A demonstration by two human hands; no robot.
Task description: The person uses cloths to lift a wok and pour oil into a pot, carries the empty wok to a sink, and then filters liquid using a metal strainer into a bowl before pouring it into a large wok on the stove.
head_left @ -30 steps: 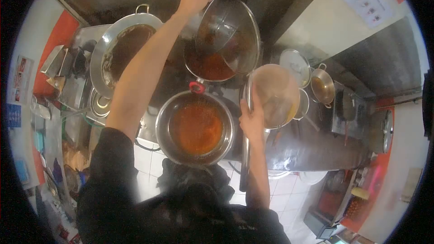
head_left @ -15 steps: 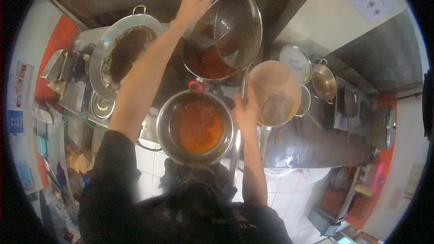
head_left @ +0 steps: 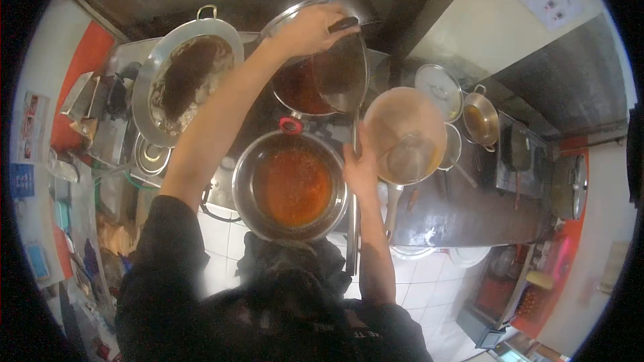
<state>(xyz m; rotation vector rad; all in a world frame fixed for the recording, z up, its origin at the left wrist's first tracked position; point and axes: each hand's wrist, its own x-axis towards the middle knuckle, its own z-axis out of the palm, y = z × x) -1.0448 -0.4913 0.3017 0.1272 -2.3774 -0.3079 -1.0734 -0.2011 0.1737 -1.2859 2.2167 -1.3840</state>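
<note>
My left hand (head_left: 310, 30) is closed on the black knob (head_left: 344, 24) of a glass lid (head_left: 343, 77), tilted steeply over a pan (head_left: 295, 90) of dark red sauce. In my right hand (head_left: 362, 171), a long metal-handled utensil (head_left: 353, 228) stands nearly upright; its head is hidden near the lid's lower edge. Between my arms, closer to me, a steel pan (head_left: 245, 191) holds orange-red liquid. A red ring (head_left: 290, 125) shows between the two pans. Right beside my right hand lies a pale round vessel (head_left: 402, 110) with a handle, a clear scoop-like shape inside it.
A wide pan (head_left: 144, 84) of dark frothy liquid stands at left. Lidded pots (head_left: 153, 155) sit below it. At right are a lid (head_left: 439, 90), a small two-handled pan (head_left: 481, 127) and a burner (head_left: 520, 161) on the steel counter (head_left: 483, 211).
My left hand has moved right and slightly down, turning the lid more edge-on over the sauce pan. The utensil in my right hand has shifted, its handle now more upright.
</note>
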